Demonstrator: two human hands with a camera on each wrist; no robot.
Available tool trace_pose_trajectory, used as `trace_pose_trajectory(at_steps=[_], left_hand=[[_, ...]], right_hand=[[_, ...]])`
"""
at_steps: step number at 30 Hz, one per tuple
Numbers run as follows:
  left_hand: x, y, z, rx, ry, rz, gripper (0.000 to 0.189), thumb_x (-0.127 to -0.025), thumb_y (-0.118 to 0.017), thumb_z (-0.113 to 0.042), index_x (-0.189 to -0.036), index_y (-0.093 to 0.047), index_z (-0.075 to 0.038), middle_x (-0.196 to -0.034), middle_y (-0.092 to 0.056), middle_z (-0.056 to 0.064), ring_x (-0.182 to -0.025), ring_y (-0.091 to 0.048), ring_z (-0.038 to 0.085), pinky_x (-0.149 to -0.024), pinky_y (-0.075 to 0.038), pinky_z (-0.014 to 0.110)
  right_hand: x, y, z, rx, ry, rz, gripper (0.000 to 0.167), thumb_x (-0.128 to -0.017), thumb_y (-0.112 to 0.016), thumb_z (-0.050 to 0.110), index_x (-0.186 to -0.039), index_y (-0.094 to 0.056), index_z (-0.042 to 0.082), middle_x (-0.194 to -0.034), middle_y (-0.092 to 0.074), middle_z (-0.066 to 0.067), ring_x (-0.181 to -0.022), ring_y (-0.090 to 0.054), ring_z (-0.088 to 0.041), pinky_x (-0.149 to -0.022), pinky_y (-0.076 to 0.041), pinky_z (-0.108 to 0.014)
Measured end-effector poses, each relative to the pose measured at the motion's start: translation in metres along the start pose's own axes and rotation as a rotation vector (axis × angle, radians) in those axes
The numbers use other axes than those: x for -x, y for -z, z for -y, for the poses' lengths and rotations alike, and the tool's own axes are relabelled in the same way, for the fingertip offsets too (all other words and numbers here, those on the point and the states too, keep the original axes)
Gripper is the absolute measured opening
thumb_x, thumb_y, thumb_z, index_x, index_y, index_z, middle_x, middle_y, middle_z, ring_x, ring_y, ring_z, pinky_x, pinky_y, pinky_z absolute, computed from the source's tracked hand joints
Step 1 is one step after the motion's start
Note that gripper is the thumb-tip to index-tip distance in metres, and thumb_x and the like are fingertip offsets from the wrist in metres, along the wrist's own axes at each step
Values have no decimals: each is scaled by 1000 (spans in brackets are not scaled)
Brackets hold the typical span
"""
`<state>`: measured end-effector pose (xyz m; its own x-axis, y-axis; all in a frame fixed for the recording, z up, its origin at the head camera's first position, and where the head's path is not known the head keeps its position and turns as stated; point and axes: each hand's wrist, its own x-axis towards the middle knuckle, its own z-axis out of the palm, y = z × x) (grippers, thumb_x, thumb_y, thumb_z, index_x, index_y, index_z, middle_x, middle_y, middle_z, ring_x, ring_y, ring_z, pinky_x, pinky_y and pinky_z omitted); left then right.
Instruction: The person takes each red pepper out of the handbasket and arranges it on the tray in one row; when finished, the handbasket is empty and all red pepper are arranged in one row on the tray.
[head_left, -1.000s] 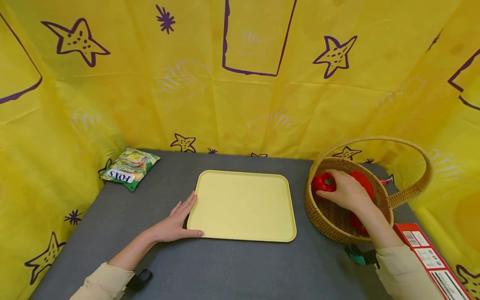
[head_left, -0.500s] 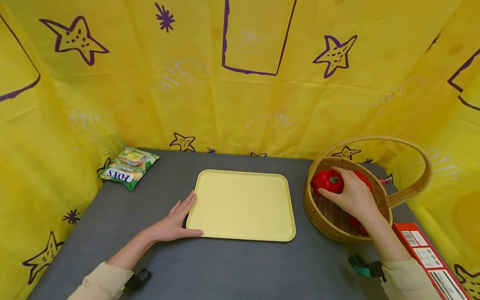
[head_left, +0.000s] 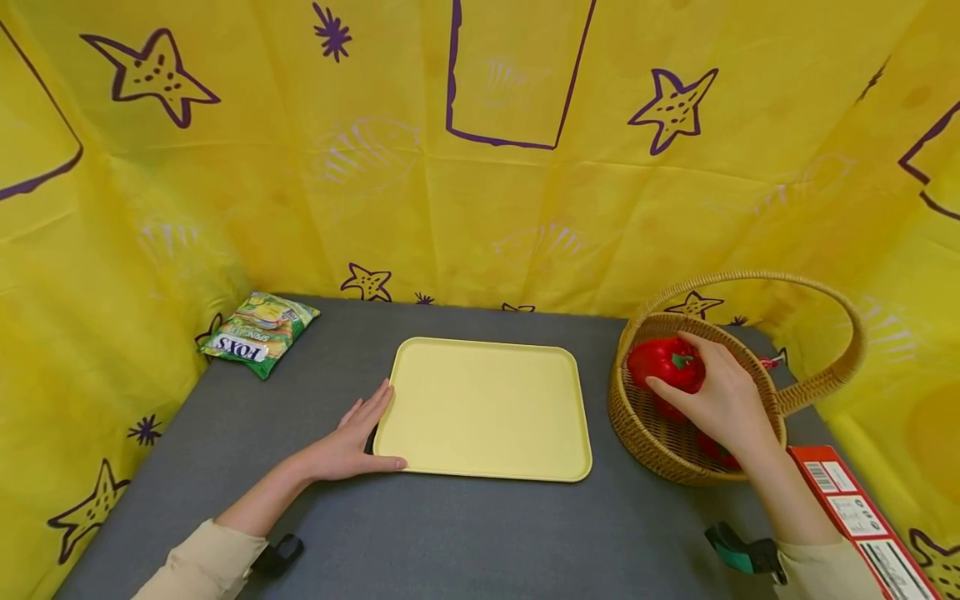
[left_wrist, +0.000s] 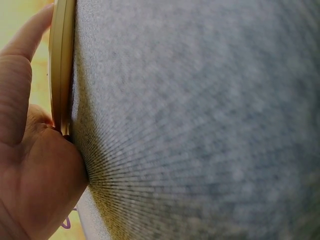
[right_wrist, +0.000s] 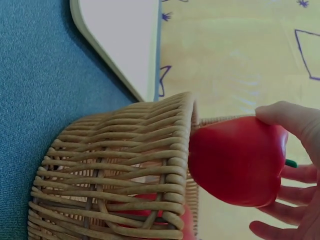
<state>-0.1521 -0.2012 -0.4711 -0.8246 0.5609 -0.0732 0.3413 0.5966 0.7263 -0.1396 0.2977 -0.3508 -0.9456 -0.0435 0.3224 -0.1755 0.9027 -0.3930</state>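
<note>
Dark grey tabletop [head_left: 465, 542] stretches out from 2 beige sleeves [head_left: 201, 565], with a red-and-white box [head_left: 858, 512] at near right. Left hand [head_left: 348, 450]: grip spread, fingers and thumb apart, resting against the left edge and near corner of a pale yellow tray [head_left: 487, 408]. Right hand [head_left: 720, 396]: grip clamped on a red bell pepper [head_left: 663, 363], thumb and fingers on opposite sides, held at the mouth of a wicker basket [head_left: 648, 450], over more red items [head_left: 716, 452] inside. Farther off, at left, lies a green Fox's packet [head_left: 258, 333]; behind everything hangs a yellow cloth [head_left: 487, 192] with purple starfish drawings [head_left: 672, 112].
</note>
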Motion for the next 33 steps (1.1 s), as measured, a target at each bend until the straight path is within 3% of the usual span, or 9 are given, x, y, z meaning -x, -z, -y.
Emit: trace_pose_trajectory(at_steps=[18, 26, 33], left_hand=[[1, -1, 3, 2, 10, -13, 115, -83, -75, -47, -154, 0, 2, -161, 6, 18, -147, 0, 36, -112, 2, 59], [-1, 0, 2, -16, 24, -22, 116, -82, -75, -48, -154, 0, 2, -162, 5, 18, -148, 2, 36, -113, 0, 59], [-1, 0, 0, -19, 41, -17, 118, -81, -76, -49, -154, 2, 2, -161, 5, 20, -147, 4, 36, -113, 0, 59]], right_hand=[[11, 5, 26, -44, 74, -14, 77, -77, -83, 36, -137, -48, 2, -123, -56, -22, -109, -51, -40, -85, -46, -64], [8, -2, 41, -80, 111, 5, 77, -76, -84, 33, -137, -49, 2, -125, -56, -19, -108, -53, -37, -76, -53, -58], [6, -18, 53, -106, 141, 35, 77, -74, -86, 31, -136, -50, 3, -126, -56, -18, -111, -55, -35, -80, -53, -56]])
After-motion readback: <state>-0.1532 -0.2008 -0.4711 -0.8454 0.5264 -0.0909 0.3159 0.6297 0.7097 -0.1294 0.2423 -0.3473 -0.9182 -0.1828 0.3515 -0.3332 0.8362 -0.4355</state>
